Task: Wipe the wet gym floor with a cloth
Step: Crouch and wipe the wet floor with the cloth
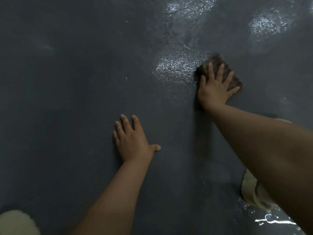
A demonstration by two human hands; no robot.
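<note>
Two hands (133, 141), one cloth (227, 72), one floor (67, 82)

Dim, bluish light overall. White glare glints off wet patches on the floor (67, 99) toward twelve, one and five o'clock. Soft shadows fall left of both forearms. The cloth (218, 72) is blurred at its far edge, and the picture's corners are soft and stretched.

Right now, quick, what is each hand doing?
Left hand: open, flat on the floor, holding nothing.
Right hand: open, fingers spread, pressing the cloth onto the floor beside a wet patch.
</note>
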